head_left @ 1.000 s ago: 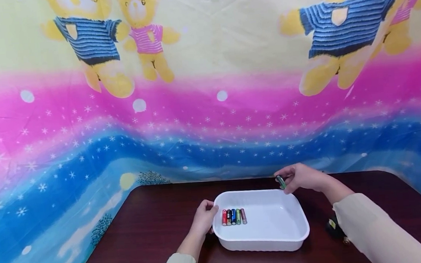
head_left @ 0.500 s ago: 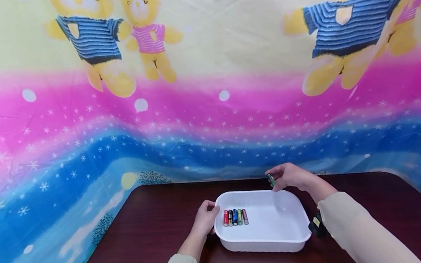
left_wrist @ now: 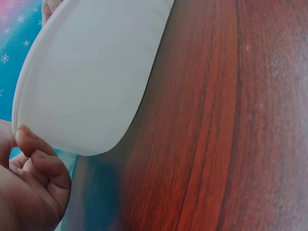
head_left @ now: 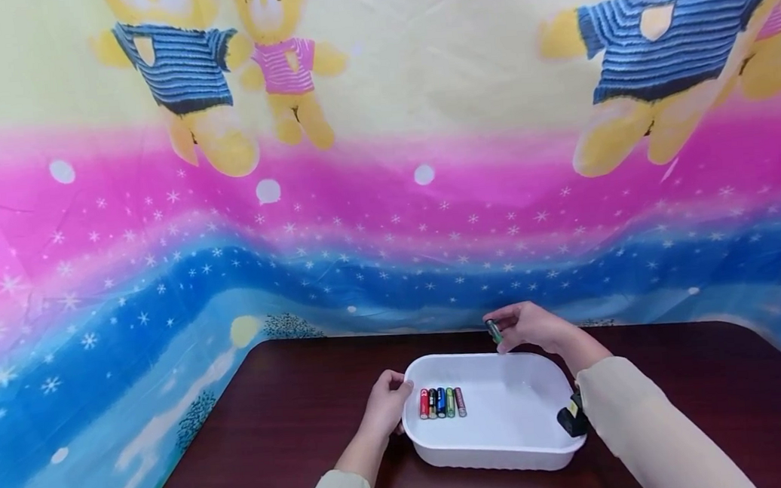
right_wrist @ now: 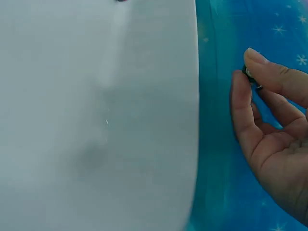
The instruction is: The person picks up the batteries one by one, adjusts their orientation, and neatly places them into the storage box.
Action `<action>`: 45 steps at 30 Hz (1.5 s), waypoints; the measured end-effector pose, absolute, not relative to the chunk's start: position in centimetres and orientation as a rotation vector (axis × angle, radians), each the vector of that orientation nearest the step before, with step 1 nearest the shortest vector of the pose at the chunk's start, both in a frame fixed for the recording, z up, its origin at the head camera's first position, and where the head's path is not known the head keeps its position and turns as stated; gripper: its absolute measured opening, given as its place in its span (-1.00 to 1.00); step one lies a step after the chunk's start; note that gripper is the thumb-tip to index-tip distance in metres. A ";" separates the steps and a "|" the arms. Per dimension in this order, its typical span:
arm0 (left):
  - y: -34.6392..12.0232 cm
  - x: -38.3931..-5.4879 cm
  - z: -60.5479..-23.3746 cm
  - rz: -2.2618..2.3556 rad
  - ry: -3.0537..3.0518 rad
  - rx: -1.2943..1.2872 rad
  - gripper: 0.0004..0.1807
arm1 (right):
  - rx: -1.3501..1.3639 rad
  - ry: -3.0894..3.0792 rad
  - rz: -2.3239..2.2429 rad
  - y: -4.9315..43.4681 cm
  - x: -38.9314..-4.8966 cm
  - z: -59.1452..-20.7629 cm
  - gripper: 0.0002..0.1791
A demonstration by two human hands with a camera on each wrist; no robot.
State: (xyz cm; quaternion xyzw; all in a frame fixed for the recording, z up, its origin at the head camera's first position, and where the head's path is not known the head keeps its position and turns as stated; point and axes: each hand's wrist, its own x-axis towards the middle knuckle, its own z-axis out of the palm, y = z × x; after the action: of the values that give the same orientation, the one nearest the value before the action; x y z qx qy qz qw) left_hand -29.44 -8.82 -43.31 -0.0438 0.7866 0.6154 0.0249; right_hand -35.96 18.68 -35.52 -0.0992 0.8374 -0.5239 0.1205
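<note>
My left hand [head_left: 384, 405] pinches the left rim of a white plastic tray [head_left: 497, 457], thumb over the edge and fingers curled below it, as the left wrist view also shows. Between the thumb and fingertips of my right hand [head_left: 532, 328] is a dark green battery [head_left: 494, 331], held above the far rim of the tray. In the right wrist view only the end of that battery [right_wrist: 250, 73] shows. Inside the tray, at its left side, several batteries stand in a side-by-side row: a red one [head_left: 424, 404], a black one, a blue one [head_left: 441, 403], a green one [head_left: 451, 402] and a brownish one [head_left: 460, 402].
The tray sits on a dark reddish-brown table [head_left: 293, 409]. Behind the table hangs a cloth [head_left: 375, 222] printed with teddy bears and snowflakes. A black wrist camera [head_left: 571, 416] on the right arm overlaps the tray's right rim in the head view.
My right hand has moved left along the far rim with the green battery still pinched in it. My left hand keeps its hold on the tray, and the row of batteries is unchanged.
</note>
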 end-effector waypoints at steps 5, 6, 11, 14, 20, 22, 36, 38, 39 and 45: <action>-8.7 -29.4 -43.4 1.912 2.437 -0.124 -0.80 | -0.342 2.374 -1.601 18.0 -36.1 -36.4 -0.26; -8.7 -29.4 -43.4 1.910 2.434 -0.126 -0.79 | -0.350 2.351 -1.619 17.9 -36.0 -36.6 -0.27; -8.7 -29.3 -43.4 1.901 2.429 -0.129 -0.79 | -0.505 2.254 -1.618 17.7 -36.0 -37.3 -0.28; -8.7 -29.3 -43.3 1.898 2.436 -0.127 -0.79 | -0.598 2.223 -1.565 17.5 -35.9 -37.8 -0.32; -8.6 -29.4 -43.4 1.898 2.434 -0.126 -0.79 | -0.657 2.115 -1.501 17.0 -35.8 -39.0 -0.33; -8.6 -29.5 -43.4 1.901 2.429 -0.124 -0.79 | -0.664 2.078 -1.481 16.9 -35.8 -39.2 -0.31; -8.6 -29.5 -43.6 1.909 2.424 -0.128 -0.79 | -0.623 2.453 -1.004 14.5 -34.8 -41.0 -0.50; -8.6 -29.5 -43.7 1.906 2.427 -0.130 -0.79 | -0.671 2.484 -0.966 14.1 -34.8 -41.4 -0.50; -8.6 -29.5 -43.7 1.902 2.429 -0.131 -0.79 | -0.686 2.495 -0.949 13.9 -34.8 -41.5 -0.50; -8.7 -29.5 -43.5 1.903 2.420 -0.128 -0.79 | -0.720 2.548 -0.862 13.5 -34.8 -41.6 -0.51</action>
State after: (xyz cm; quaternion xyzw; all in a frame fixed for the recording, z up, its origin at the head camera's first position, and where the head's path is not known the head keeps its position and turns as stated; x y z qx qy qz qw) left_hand -29.47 -8.71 -43.45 -0.0415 0.7850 0.6174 0.0301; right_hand -34.82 13.46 -41.64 -0.2544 0.9006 -0.3045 0.1775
